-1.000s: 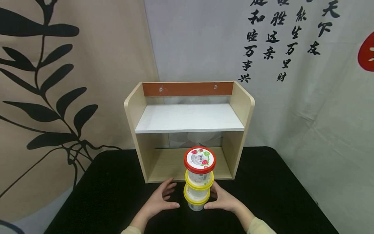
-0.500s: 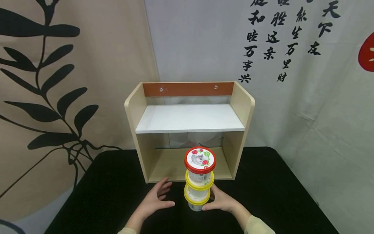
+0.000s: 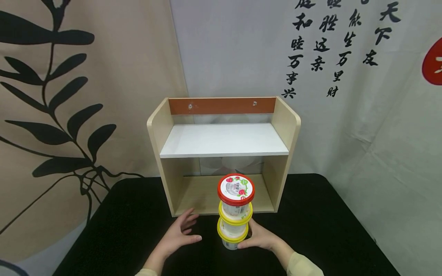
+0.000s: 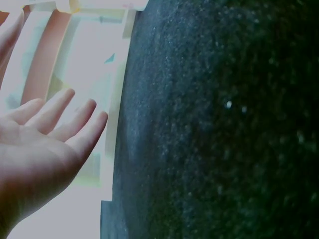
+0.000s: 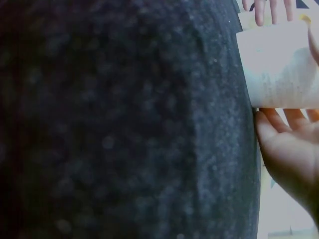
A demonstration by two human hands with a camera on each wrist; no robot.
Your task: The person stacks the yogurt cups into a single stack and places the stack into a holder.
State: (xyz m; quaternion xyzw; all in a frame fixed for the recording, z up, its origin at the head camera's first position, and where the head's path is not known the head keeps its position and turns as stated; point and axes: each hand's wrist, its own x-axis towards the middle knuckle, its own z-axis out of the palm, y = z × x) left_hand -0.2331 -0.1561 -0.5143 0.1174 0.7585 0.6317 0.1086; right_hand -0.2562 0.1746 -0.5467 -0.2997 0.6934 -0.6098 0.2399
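Observation:
Three lidded plastic tubs stand stacked on the black table, in front of a small shelf unit. The top tub [image 3: 236, 189] has a red lid with strawberries printed on it; the middle tub [image 3: 236, 213] and bottom tub [image 3: 233, 233] have yellow lids. My right hand [image 3: 261, 236] cups the bottom tub from the right, thumb at its front and fingers behind; the right wrist view shows those fingers against a pale tub wall [image 5: 279, 69]. To the left, apart from the stack, my left hand [image 3: 175, 234] is empty, fingers spread and loosely bent.
Behind the stack stands the wooden shelf unit [image 3: 280, 184] with a white upper shelf [image 3: 224, 140] and a brown back rail [image 3: 222, 106]. The black table [image 3: 310, 230] spreads to both sides. A cloth backdrop [image 3: 235, 50] with plant prints and writing hangs behind.
My left hand has drawn away from the stack, leftward. The right hand has shifted slightly left, closer in against the bottom tub. The stack has stayed in place.

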